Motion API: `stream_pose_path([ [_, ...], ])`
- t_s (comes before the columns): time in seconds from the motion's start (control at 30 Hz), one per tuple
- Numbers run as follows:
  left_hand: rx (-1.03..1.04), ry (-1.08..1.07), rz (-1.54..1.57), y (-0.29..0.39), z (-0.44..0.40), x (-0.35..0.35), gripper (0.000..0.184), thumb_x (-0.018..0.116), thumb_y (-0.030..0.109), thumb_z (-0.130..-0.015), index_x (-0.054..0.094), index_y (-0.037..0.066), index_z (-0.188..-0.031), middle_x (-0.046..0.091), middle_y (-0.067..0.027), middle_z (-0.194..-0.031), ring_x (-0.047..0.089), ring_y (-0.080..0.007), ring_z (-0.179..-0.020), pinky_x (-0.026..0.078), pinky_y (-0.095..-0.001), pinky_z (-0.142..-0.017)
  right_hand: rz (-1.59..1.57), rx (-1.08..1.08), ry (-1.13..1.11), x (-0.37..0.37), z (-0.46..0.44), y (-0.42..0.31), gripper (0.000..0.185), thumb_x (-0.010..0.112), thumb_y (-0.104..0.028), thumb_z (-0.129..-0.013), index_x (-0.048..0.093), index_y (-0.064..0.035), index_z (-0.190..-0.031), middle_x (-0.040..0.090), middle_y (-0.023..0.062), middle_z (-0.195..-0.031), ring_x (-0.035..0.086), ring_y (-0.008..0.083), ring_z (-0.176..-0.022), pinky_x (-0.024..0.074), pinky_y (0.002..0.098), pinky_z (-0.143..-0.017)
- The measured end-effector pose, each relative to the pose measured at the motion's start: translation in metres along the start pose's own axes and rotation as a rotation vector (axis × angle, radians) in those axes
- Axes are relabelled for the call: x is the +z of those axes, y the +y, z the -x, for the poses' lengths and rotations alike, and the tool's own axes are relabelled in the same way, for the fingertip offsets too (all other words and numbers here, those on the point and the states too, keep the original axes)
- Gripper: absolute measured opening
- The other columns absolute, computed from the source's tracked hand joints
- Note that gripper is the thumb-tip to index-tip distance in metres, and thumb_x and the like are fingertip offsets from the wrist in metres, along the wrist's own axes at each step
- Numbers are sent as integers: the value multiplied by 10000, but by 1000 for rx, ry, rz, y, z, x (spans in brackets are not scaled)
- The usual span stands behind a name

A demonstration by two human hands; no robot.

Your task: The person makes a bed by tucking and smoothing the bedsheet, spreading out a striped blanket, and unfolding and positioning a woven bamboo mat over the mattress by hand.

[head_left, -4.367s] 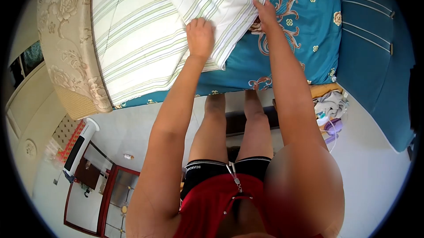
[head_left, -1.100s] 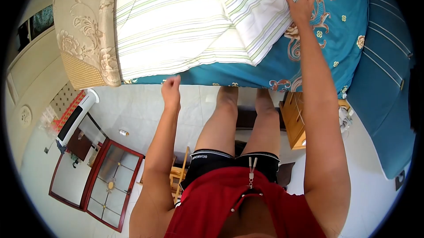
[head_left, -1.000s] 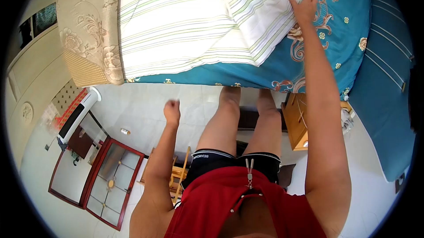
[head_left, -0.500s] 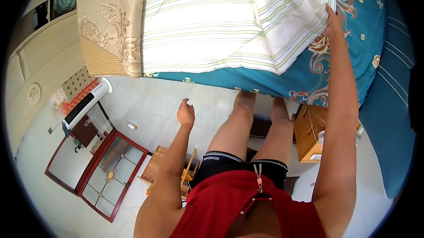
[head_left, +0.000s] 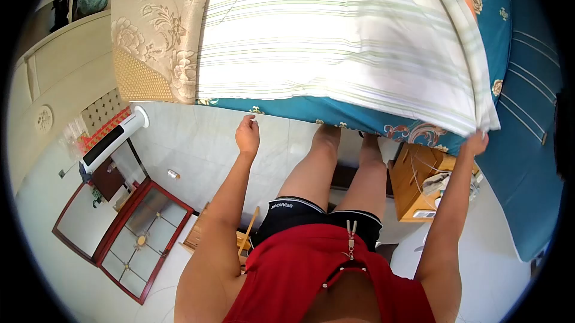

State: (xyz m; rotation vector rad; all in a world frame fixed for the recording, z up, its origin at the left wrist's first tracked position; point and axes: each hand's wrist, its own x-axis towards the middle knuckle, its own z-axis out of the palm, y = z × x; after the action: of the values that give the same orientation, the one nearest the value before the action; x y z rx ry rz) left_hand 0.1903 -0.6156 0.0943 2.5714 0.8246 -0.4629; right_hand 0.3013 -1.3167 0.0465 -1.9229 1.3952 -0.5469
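A white bed sheet [head_left: 311, 41] with green and grey stripes covers most of the bed, over a teal floral cover [head_left: 437, 132]. At the bed's near right corner, my right hand [head_left: 477, 143] grips the sheet's edge, and the cloth is pulled smooth toward it. A folded band runs along the sheet's right side, slightly blurred. Hanging in the air in front of the bed's near side, my left hand [head_left: 247, 135] holds nothing, its fingers loosely bent and a little apart.
A beige floral mat [head_left: 156, 23] lies folded at the bed's left end; a blue padded board [head_left: 533, 113] stands at the right. Below the bed is a wooden nightstand [head_left: 410, 185]. A white tower fan [head_left: 114, 137] and a red-framed glass cabinet [head_left: 141, 242] are at the left.
My right hand has drawn the sheet's edge down and right to the bed's near corner. The bunched folds have flattened. My left hand has moved slightly up and left.
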Motion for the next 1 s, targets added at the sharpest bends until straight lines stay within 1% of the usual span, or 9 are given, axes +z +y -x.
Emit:
stream_pose_path([
  [0.2,101,316,-75,-17,-61,-2,278,583,116,-801,560,-8,-1049,566,-164,-1011,524,-320,-966,418,-392,-841,223,51,169,-50,-9,20,376,588,-111,-750,542,54,-1084,613,165,-966,602,261,-771,492,362,-668],
  [0.37,89,488,-146,-60,-156,2,486,639,190,-767,483,-44,-1163,519,-237,-1136,478,-384,-1063,380,-417,-923,92,140,-72,-19,14,26,415,606,-133,-749,513,47,-1112,607,153,-973,609,250,-771,493,344,-618],
  [0.53,-253,368,-101,-49,-209,-29,347,659,212,-750,601,-25,-997,562,-197,-1020,535,-341,-956,431,-397,-850,177,192,-255,0,50,15,392,597,-145,-781,507,46,-1111,600,126,-984,604,201,-763,501,308,-559],
  [0.67,-262,381,-204,-39,-213,-25,215,647,220,-760,635,27,-855,604,-132,-913,567,-324,-870,452,-414,-782,305,-72,-379,9,35,61,385,569,-169,-814,502,60,-1115,600,144,-993,600,219,-761,483,319,-548],
  [0.77,-336,252,-306,-33,-219,-31,175,599,213,-774,634,48,-822,615,-126,-846,581,-322,-835,463,-416,-740,306,-55,-376,26,68,32,419,558,-180,-809,483,85,-1124,592,180,-1014,598,254,-768,481,333,-569],
  [0.8,-221,258,-345,-38,-221,-33,165,584,208,-776,630,52,-807,613,-128,-833,581,-322,-824,464,-416,-728,412,7,-384,32,75,17,307,556,-152,-783,528,44,-1017,584,122,-948,575,190,-762,472,322,-592],
  [0.9,268,283,-420,-80,-216,-43,134,524,159,-776,599,52,-746,593,-148,-791,565,-332,-772,451,-425,-673,295,113,-437,36,57,39,494,584,-211,-755,458,104,-1114,574,197,-1003,607,258,-809,515,352,-569],
  [0.97,245,178,-422,-90,-182,-51,160,518,158,-818,581,34,-740,571,-152,-745,547,-334,-725,428,-438,-643,187,103,-436,36,34,60,533,584,-223,-788,439,85,-1197,555,201,-1123,566,280,-969,483,357,-767],
  [1.0,246,112,-408,-109,-161,-52,187,525,180,-833,576,25,-741,565,-161,-739,545,-335,-721,426,-435,-643,79,263,-345,40,54,23,555,600,-263,-803,437,68,-1218,540,191,-1164,548,269,-1015,449,353,-823],
])
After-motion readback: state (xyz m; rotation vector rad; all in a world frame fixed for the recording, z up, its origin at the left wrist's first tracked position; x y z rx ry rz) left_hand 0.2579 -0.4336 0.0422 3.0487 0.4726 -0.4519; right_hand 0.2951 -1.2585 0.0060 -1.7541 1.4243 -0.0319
